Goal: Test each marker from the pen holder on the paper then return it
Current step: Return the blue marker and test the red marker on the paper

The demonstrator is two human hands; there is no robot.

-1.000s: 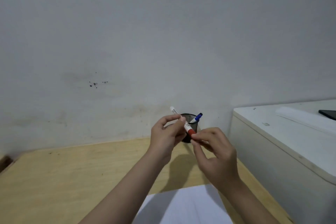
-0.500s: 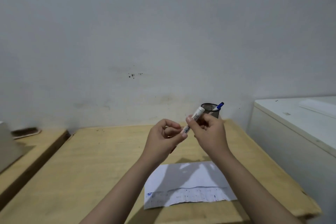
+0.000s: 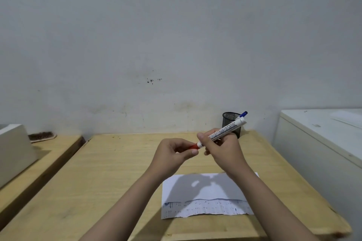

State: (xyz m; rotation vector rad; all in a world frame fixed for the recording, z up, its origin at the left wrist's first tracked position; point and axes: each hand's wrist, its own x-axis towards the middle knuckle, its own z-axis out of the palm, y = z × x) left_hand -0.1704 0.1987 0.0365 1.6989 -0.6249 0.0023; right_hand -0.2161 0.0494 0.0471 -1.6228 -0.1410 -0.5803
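A white board marker [image 3: 225, 130] with a red cap [image 3: 194, 146] is held above the wooden table [image 3: 109, 164]. My right hand [image 3: 221, 148] grips its white barrel. My left hand [image 3: 174, 152] pinches the red cap end. The black mesh pen holder [image 3: 230, 121] stands at the table's far right by the wall, with a blue-capped marker [image 3: 242, 114] leaning out of it. A white sheet of paper [image 3: 207, 195] lies on the table below my hands, with a thin wavy line and faint print along its near edge.
A white cabinet [image 3: 321, 143] stands to the right of the table. On the left is a lower wooden surface [image 3: 39, 154] with a white box [image 3: 13, 150] and a brush [image 3: 42, 136]. The grey wall rises right behind the table.
The view has tilted down, so more of the table and paper shows. The marker has turned: its red cap now points left into my left hand and my right hand holds the barrel.
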